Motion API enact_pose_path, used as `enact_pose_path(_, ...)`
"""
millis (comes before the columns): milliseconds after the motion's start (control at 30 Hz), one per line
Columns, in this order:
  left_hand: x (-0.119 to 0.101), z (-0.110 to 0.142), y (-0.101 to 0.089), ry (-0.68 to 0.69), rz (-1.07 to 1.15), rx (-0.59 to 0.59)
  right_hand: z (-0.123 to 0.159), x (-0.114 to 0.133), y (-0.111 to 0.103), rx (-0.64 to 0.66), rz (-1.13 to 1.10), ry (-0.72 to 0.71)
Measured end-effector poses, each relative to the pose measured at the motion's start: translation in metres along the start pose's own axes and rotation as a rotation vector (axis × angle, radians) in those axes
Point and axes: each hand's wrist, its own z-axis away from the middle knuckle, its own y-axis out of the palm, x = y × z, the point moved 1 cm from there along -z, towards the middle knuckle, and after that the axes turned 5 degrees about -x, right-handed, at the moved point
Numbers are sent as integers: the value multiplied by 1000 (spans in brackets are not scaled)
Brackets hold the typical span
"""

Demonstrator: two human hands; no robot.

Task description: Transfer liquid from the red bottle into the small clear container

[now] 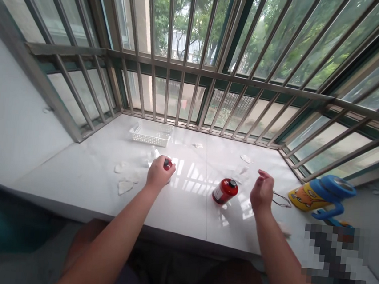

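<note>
The person's left hand [159, 172] grips a small red cap [167, 164] above the white sill [182, 213]; the right hand [262, 190] hovers loosely open, empty. The red bottle [225, 191] lies uncapped between them. Likely the cap has just come off; recapping needs the bottle steadied.

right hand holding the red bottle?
No. The right hand hangs open beside the red bottle, which lies on the white sill untouched.

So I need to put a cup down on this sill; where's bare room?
Bare: near-left of the sill, and between the basket and right bars. Crowded: scraps by the left hand; red bottle, right hand, yellow cup.
</note>
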Motion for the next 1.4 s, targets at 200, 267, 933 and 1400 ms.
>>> enact_pose_path(200,2,-6,10,9,1,-7,64,64,28,320,-87,-210)
enact_pose_path(267,1,-2,7,19,8,-15,65,66,46,314,-47,-207)
enact_pose_path(933,7,71,-59,89,86,18,11,103,158,128,141,-484)
enact_pose_path(1400,7,68,-54,150,103,-43,108,237,321,865,-304,-278)
